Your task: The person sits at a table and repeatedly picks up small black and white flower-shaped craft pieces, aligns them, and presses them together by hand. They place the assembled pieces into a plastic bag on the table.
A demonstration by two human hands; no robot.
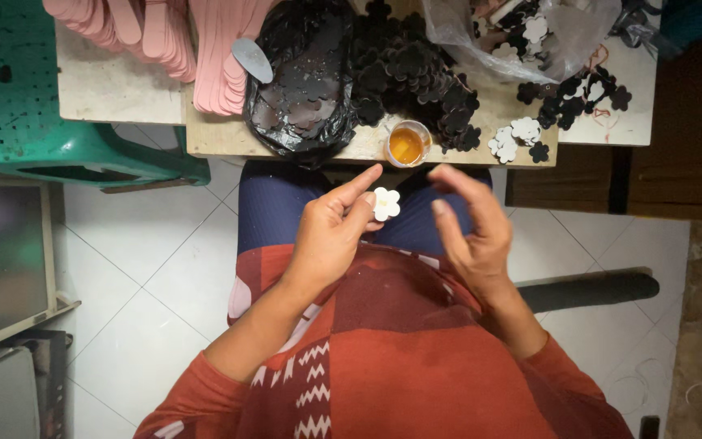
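white flower (pixel 386 203) | black flowers (pixel 416 77) | orange (amber) cup (pixel 407 145) | green chair (pixel 34 89)

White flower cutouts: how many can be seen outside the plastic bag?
4: one white flower cutout in the left hand, three on the board edge beside the orange cup. Others may be hidden under the black ones.

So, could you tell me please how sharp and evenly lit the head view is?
Head view: the left hand and white flower are fairly sharp; the right hand is motion-blurred; glare on the black bag; edges bend outward, wide-lens distortion.
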